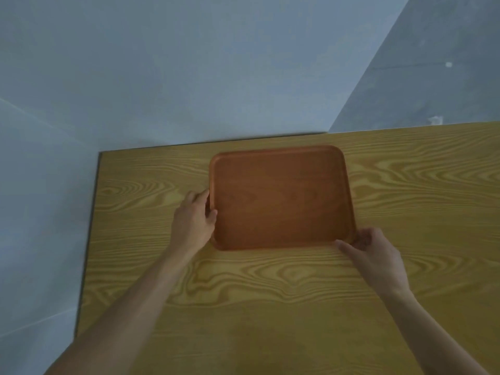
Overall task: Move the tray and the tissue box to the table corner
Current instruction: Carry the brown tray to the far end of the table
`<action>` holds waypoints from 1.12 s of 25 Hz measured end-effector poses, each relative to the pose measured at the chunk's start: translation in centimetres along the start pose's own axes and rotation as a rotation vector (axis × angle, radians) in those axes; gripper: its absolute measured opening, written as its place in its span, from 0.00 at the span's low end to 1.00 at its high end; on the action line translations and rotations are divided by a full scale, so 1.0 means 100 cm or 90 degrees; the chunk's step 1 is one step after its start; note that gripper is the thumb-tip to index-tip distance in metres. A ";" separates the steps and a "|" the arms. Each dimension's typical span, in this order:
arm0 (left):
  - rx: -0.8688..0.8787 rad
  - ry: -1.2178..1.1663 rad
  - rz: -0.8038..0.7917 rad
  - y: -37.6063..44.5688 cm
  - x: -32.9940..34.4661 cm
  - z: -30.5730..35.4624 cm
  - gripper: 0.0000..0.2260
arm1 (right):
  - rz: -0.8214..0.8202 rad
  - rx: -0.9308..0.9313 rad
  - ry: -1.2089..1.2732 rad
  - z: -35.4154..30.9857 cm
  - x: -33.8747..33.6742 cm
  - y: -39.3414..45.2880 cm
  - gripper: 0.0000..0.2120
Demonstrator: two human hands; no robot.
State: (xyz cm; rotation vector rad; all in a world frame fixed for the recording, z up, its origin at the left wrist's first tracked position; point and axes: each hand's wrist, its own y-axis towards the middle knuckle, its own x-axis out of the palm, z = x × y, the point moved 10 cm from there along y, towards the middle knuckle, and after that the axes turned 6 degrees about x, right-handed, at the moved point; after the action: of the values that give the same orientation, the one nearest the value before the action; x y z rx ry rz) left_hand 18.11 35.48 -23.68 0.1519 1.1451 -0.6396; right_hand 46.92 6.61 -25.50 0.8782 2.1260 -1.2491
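A reddish-brown rectangular tray (pixel 281 197) with rounded corners lies flat on the wooden table (pixel 270 293), near the far edge and a little right of the far-left corner. My left hand (pixel 194 217) grips the tray's left rim, thumb over the lip. My right hand (pixel 370 253) holds the near-right corner, fingers curled around the rim. The tray holds nothing. No tissue box is in view.
The table's far-left corner (pixel 101 154) lies left of the tray, with bare wood between them. Grey floor (pixel 40 185) lies beyond the left and far edges. The table continues to the right, out of view.
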 end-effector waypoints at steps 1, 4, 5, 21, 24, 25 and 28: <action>0.011 0.020 0.015 -0.005 -0.002 0.002 0.22 | 0.029 -0.038 -0.050 -0.004 -0.004 -0.001 0.23; 0.019 0.049 0.042 -0.032 0.003 0.000 0.26 | 0.123 -0.194 -0.163 -0.019 -0.009 -0.010 0.36; 0.024 0.037 0.044 -0.043 0.006 -0.002 0.29 | 0.117 -0.222 -0.193 -0.020 -0.006 -0.010 0.40; 0.086 0.111 -0.007 -0.075 0.035 -0.018 0.45 | 0.059 -0.251 -0.200 -0.015 0.012 0.006 0.44; 0.074 0.095 -0.009 -0.068 0.037 -0.022 0.45 | 0.049 -0.234 -0.192 -0.020 0.011 0.015 0.44; 0.071 0.092 -0.009 -0.064 0.037 -0.022 0.45 | 0.043 -0.226 -0.189 -0.021 0.010 0.019 0.44; 0.065 0.095 -0.023 -0.053 0.037 -0.024 0.45 | 0.032 -0.202 -0.184 -0.027 0.010 0.026 0.44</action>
State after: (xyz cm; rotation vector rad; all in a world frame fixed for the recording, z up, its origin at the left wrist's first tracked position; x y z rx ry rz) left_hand 14.21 30.77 -26.86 0.2707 1.2608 -0.7287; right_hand 47.92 10.20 -26.47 0.5718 1.9816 -0.9159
